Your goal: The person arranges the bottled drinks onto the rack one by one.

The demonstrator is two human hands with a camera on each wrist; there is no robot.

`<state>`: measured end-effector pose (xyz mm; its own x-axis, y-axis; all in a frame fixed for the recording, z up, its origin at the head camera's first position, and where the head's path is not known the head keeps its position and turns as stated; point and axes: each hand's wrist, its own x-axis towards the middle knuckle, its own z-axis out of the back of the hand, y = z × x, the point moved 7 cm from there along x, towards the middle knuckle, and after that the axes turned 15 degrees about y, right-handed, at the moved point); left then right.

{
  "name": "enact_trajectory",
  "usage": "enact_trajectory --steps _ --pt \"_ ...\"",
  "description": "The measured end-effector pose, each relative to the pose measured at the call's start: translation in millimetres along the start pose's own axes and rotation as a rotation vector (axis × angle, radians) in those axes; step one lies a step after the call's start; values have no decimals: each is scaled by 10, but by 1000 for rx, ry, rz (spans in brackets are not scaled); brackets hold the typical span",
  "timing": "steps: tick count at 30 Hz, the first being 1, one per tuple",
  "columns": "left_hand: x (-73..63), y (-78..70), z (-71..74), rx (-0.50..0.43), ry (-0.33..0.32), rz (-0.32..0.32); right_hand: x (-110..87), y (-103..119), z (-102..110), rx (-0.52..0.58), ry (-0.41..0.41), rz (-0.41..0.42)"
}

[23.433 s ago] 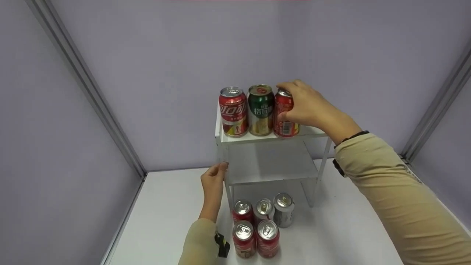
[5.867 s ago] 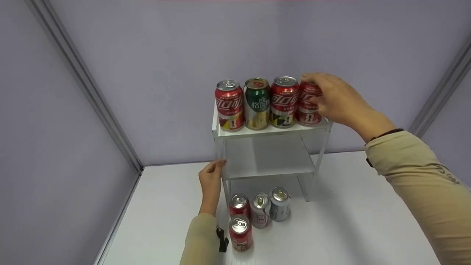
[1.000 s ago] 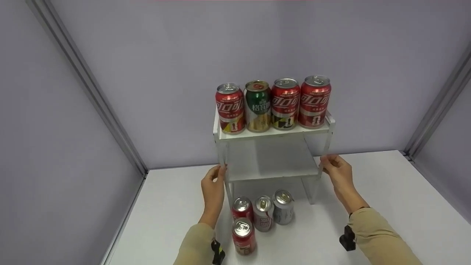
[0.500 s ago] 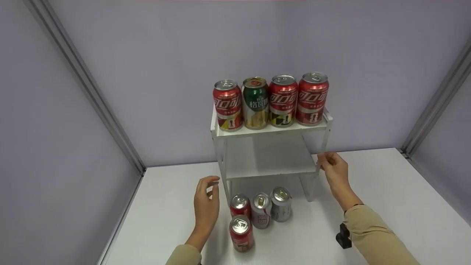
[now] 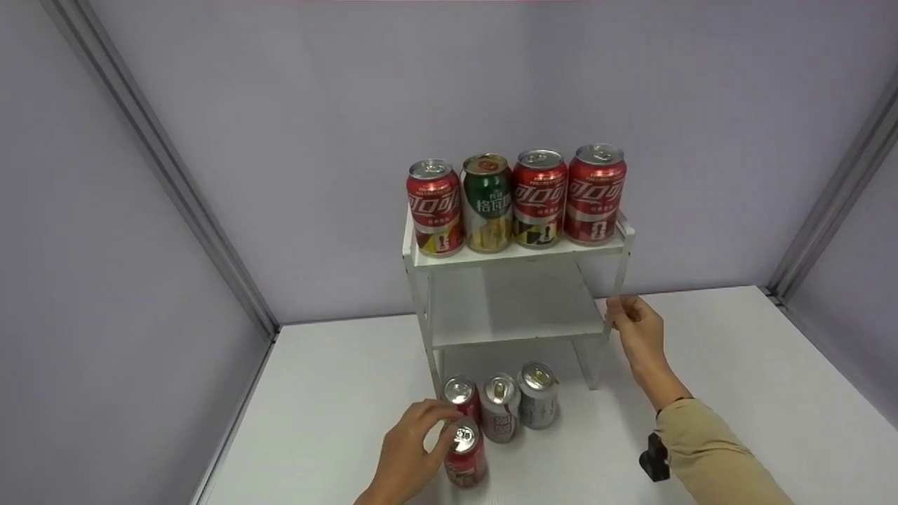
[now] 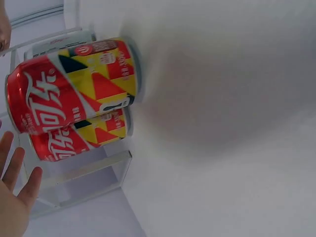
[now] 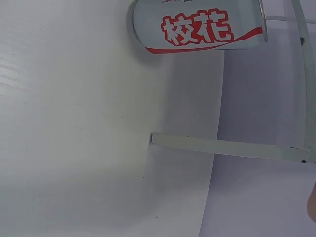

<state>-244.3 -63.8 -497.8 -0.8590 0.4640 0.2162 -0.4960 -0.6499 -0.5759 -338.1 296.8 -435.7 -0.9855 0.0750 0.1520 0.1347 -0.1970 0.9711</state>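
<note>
My left hand is at the front red cola can, thumb and fingers spread around its top left side. In the left wrist view the fingers are apart and a little short of that can. My right hand pinches the right post of the white two-tier rack; only a sliver of it shows in the right wrist view. Along the rack's top stand three red cola cans, such as the rightmost can, and a green-and-gold can.
Behind the front can, another red can, a silver can with red print and a plainer silver can stand on the white table before the rack's base. Pale walls with metal corner posts enclose the table.
Across the earlier frames a fourth can joined the top row and one front table can left. In the last second my left hand left the rack's left post for the front can; my right stayed.
</note>
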Motion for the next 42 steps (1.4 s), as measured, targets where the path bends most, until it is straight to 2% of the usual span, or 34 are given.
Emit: enact_trajectory --steps 5,8,12,15,18,21,29,35,38,42 --pt "-13 -17 -156 62 119 -43 14 35 27 -3 14 -9" --pt "-32 2 -216 94 160 -61 26 28 8 -3 24 -7" --pt "-46 22 -305 100 209 -30 22 -46 2 -24 13 10" --pt "-47 10 -376 161 236 -5 3 -65 -10 -50 -8 30" --pt "-32 -24 -427 247 218 -20 -5 -60 -13 -59 -30 56" --pt "-24 -50 -445 279 185 -41 -6 -56 -14 -52 -45 72" --pt "15 -87 -374 248 112 -91 3 49 -33 -57 -31 62" --pt "39 -115 -332 222 119 -67 -109 311 -86 -63 -7 65" --pt "35 -139 -329 219 129 -51 -99 261 -71 -45 0 53" --pt "25 -183 -336 245 148 -38 -9 56 -26 -36 3 50"
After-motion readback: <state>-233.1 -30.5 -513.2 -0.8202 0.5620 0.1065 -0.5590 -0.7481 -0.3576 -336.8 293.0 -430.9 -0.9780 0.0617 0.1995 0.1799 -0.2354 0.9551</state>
